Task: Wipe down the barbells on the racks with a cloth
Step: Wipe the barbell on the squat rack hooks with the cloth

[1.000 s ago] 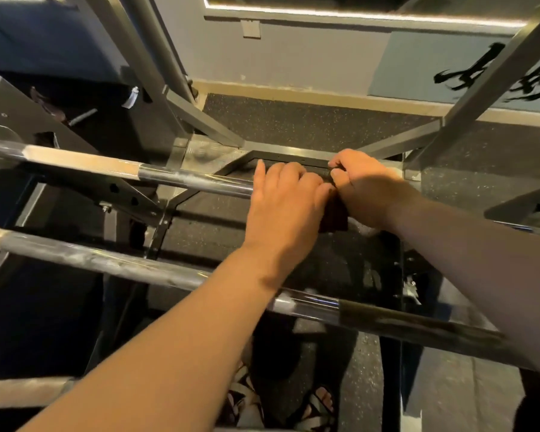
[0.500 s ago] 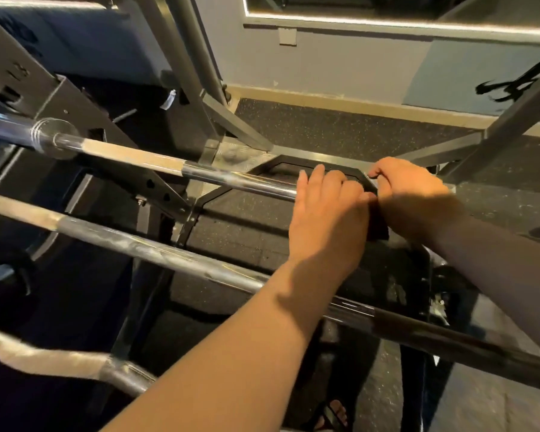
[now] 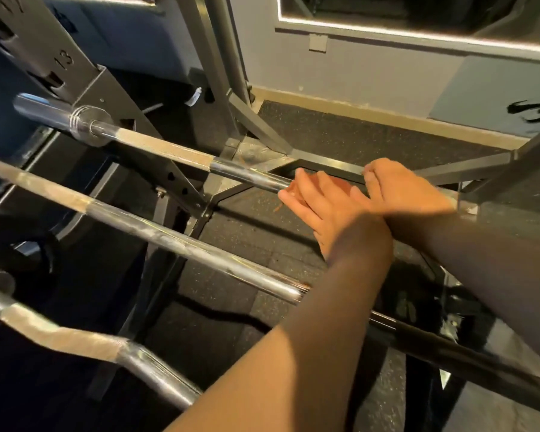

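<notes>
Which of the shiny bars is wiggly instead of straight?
The curl bar nearest the camera, at the bottom left. Its shaft bends in waves, while the two barbells above it run straight.

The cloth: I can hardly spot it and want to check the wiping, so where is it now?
In the head view it sits right of centre, a reddish scrap under the left hand on the top barbell, beside the right hand.

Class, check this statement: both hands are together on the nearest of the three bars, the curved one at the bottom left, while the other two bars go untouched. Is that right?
Not quite. The head view shows the left hand and right hand together on the farthest bar, the straight top one. The curved bar at the bottom left and the middle bar go untouched.
</notes>
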Available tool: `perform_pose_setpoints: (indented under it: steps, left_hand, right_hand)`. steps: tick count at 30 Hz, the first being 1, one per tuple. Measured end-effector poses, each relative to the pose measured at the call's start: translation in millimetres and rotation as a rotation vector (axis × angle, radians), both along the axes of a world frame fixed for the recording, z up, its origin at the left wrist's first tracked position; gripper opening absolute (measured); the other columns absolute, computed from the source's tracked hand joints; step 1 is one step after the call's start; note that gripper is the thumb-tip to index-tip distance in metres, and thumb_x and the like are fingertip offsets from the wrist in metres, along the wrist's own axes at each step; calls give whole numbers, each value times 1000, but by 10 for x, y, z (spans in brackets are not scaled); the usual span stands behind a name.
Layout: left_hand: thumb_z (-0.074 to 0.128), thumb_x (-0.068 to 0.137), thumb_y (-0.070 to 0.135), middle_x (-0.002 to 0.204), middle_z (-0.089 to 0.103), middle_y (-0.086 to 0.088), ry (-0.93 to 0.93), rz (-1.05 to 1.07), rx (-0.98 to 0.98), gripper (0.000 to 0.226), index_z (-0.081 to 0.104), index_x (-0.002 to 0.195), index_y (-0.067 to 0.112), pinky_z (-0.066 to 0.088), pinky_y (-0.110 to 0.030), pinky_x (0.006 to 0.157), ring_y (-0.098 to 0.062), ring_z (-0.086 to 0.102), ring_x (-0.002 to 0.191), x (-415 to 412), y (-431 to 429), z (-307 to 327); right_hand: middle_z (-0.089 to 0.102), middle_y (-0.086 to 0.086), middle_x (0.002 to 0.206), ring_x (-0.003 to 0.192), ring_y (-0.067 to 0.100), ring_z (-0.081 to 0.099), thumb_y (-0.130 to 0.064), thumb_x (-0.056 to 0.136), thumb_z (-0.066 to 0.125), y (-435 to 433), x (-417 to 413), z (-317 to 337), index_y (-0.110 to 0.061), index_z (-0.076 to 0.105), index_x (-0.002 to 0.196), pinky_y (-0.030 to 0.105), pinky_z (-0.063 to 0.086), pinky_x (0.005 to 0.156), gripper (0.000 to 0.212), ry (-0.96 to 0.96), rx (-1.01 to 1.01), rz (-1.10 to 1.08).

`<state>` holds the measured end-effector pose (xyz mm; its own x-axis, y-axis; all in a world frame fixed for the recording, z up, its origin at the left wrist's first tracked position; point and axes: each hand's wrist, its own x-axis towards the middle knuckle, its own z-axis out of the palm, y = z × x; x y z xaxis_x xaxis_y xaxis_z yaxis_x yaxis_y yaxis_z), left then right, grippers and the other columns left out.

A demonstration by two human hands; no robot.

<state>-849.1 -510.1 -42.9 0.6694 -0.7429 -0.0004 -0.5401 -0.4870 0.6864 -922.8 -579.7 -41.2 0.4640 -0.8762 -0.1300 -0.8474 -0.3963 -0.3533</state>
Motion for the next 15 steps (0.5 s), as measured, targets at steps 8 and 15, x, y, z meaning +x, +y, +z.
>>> perform_pose_setpoints:
  steps: [8,15]
  left_hand:
    - [33,110,24,169,-9,0,204,212,-63,49,30,157,12,1,-37,124,-30,-20,153,671,-178,-107]
    - [31,106,23,135,-59,-29,335,46,183,61,9,161,11,-2,-55,123,-36,-66,116,-80,-66,-11]
  right_hand:
    - [62,11,100,86,31,60,-13,103,36,60,-52,-137,-11,60,119,47,51,79,29,-132,-236,31]
    - [65,15,100,88,32,64,-10,99,41,35,-54,-163,-1,62,118,47,54,77,29,-127,-354,105]
